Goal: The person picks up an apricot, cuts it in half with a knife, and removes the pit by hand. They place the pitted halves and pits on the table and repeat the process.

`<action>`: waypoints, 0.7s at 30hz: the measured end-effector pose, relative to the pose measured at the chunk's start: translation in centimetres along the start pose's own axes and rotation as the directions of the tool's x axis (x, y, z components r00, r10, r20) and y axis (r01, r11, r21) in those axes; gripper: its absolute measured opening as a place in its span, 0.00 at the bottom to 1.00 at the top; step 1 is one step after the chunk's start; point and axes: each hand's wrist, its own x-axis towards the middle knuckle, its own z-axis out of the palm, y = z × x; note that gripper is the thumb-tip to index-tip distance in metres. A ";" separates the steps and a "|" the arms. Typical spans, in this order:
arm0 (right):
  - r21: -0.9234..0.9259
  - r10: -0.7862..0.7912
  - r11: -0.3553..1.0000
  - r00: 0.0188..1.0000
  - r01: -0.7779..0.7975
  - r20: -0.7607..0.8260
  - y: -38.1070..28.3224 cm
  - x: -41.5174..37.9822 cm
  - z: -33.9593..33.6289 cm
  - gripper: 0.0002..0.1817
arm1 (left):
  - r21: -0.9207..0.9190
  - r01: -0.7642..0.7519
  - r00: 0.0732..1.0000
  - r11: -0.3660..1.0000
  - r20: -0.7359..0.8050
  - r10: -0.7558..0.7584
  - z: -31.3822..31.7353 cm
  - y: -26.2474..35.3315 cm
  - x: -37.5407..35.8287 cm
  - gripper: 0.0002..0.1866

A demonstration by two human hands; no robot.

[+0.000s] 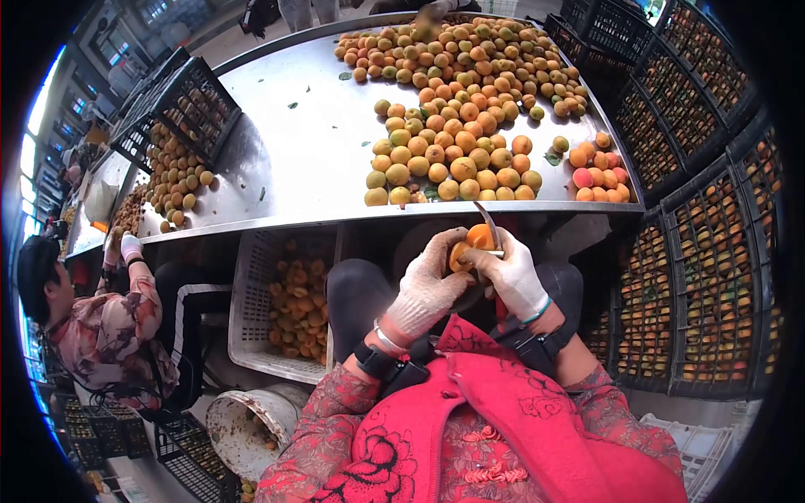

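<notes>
My left hand [428, 285], in a soiled white glove, is closed around a cut apricot [459, 256] in front of my lap. My right hand [513, 275], gloved as well, grips a small knife [485, 215] whose curved blade points up toward the table edge. Orange flesh of an apricot piece [480, 235] shows between the two hands, beside the blade. Just beyond my hands, whole apricots [463, 168] lie spread on the metal table [293, 159], reaching to its far side. A smaller group of redder apricots [597, 178] sits at the right corner.
A white crate [241, 323] of apricot halves stands left of my knees, with a dirty bucket [220, 427] behind it. Black crates [671, 210] full of fruit are stacked at right. Another person [109, 327] works at left, near a tipped black crate [222, 109].
</notes>
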 end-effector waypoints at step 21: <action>0.119 -0.049 0.991 0.996 0.058 -0.075 0.4 0.4 0.1 0.13 | 0.518 -0.335 0.861 0.787 -0.171 0.479 0.3 0.1 0.2 0.21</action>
